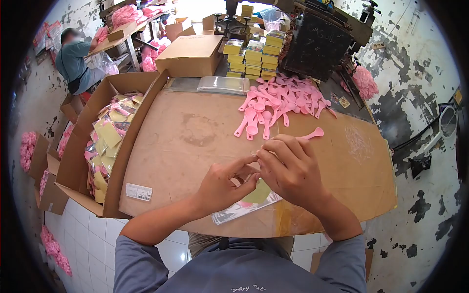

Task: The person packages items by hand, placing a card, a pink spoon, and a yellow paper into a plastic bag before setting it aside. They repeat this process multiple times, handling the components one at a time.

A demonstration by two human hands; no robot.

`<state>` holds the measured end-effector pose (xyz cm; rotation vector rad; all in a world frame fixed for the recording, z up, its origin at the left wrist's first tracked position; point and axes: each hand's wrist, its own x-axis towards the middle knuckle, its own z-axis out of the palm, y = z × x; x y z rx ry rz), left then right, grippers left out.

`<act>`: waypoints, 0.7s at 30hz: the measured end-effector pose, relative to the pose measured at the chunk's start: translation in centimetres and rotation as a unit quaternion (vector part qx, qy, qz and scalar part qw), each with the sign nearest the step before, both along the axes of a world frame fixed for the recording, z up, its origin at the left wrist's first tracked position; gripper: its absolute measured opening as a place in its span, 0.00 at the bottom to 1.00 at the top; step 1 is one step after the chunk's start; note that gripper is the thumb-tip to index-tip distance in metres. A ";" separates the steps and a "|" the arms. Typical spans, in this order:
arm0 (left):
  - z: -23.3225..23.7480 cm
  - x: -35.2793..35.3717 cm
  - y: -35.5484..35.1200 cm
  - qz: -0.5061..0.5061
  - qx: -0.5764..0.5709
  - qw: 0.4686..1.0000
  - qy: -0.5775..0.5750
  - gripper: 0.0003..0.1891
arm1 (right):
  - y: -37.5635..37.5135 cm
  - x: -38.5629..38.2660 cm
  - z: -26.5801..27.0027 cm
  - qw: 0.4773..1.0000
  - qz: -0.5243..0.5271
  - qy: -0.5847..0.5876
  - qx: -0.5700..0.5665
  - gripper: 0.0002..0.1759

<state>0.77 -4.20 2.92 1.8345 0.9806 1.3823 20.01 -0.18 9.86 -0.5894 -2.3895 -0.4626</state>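
Both hands are close together above the near middle of the cardboard-topped table. My left hand [232, 181] has its thumb and forefinger near each other, by the fingertips of my right hand. My right hand [289, 168] is closed, with a pink spoon [312, 133] sticking out past its knuckles. Something thin and clear shows at the fingertips, too small to make out. Below the hands lies a clear plastic bag [244, 209] with a yellow-green card [259, 193] and something pink in it. Farther back is a heap of pink spoons [283, 100].
At the left, an open carton [128, 161] holds many packed bags. Stacks of yellow cards [254, 58], clear plastic sleeves [223, 85] and a closed box [189, 54] stand at the back. Clear strips [359, 142] lie at the right. A person [75, 61] sits far left.
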 end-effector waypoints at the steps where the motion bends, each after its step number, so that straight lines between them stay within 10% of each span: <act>1: -0.2 0.0 0.0 0.009 0.013 1.000 0.019 0.20 | 0.0 -0.1 0.1 1.000 -0.001 -0.009 0.009 0.15; 8: 0.9 -0.4 -0.4 -0.030 0.002 0.995 0.095 0.20 | 1.6 1.0 0.8 0.997 -0.061 0.040 -0.039 0.08; 10: 1.0 -0.6 -0.3 -0.043 -0.064 0.997 0.030 0.18 | 2.1 2.8 1.8 0.966 -0.032 0.135 -0.217 0.06; 15: 0.3 -1.3 0.7 -0.073 -0.196 0.972 -0.111 0.17 | 3.5 14.0 1.6 0.660 0.227 0.313 -0.644 0.03; 21: 0.8 -1.0 0.8 -0.082 -0.214 0.956 -0.184 0.18 | 9.3 26.8 -2.8 0.776 -0.157 0.436 -0.428 0.16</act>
